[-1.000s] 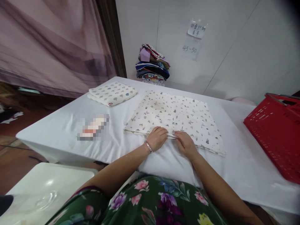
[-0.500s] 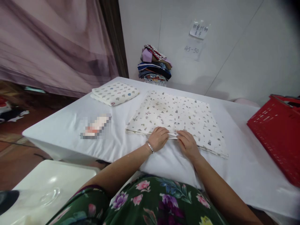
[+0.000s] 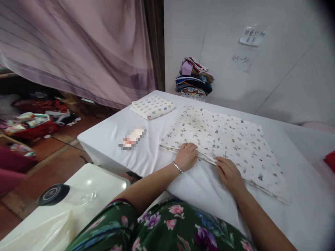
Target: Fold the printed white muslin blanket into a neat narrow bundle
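A white cloth (image 3: 222, 130) with small printed motifs lies folded in layers, flat on the white-covered table (image 3: 146, 153). My left hand (image 3: 186, 156), with a silver bracelet at the wrist, pinches the cloth's near edge left of its middle. A short way to the right, my right hand (image 3: 229, 174) has its thumb and fingers closed on the same edge. Between my hands the layers part slightly. At the table's far left lies a smaller folded cloth (image 3: 153, 107) with grey and coloured motifs.
A pixelated flat object (image 3: 132, 138) lies left of the cloth. Stacked folded fabrics (image 3: 195, 80) stand by the wall. At lower left, a white surface (image 3: 104, 177) holds a clear bottle with a black cap (image 3: 53, 194) and a plastic bag (image 3: 49, 232). Part of a red basket (image 3: 330, 160) shows at right.
My view has turned left, so everything appears farther right and the red basket is mostly out of frame. Both hands still hold the cloth's near edge.
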A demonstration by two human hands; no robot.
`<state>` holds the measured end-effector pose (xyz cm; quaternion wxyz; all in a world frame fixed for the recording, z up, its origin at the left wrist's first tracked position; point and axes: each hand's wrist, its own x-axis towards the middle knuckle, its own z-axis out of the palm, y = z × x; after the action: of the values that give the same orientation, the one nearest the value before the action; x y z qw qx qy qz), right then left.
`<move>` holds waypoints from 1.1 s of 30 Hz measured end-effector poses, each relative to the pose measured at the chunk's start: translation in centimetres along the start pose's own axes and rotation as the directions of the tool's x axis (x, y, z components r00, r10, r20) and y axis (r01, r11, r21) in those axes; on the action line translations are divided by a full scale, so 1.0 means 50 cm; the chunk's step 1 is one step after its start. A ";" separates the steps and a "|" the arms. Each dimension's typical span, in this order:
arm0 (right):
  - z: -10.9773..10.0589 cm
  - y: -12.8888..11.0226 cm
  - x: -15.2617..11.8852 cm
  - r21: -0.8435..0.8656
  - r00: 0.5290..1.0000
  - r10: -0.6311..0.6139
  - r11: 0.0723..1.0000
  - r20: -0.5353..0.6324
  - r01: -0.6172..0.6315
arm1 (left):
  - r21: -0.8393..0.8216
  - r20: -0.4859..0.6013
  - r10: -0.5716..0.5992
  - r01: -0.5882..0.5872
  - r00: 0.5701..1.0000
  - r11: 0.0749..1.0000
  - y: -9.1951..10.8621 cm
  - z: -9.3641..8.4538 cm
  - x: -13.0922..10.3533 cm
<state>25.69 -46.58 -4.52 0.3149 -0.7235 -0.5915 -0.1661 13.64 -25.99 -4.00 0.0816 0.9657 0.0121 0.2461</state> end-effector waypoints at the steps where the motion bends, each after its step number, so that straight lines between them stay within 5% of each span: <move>1: 0.000 0.001 0.000 0.004 1.000 0.003 1.000 -0.003 -0.003 | 0.015 0.016 -0.005 0.005 1.000 1.000 -0.004 -0.001 -0.001; 8: 0.005 0.008 -0.004 0.018 1.000 -0.009 1.000 -0.013 0.010 | 0.158 0.019 -0.113 0.108 0.993 0.982 -0.056 -0.021 -0.020; 18: 0.024 0.013 -0.015 -0.060 0.995 -0.055 0.996 0.078 0.060 | 0.270 -0.046 -0.273 0.275 0.961 0.923 -0.169 -0.101 -0.098; 33: 0.034 0.005 -0.015 -0.168 0.981 0.038 0.986 0.191 -0.005 | 0.187 -0.025 -0.241 0.242 0.970 0.952 -0.195 -0.125 -0.144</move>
<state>25.51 -46.08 -6.30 0.1962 -0.7662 -0.5956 -0.1403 4.50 -15.88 -3.59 0.0194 0.9601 0.1533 0.2329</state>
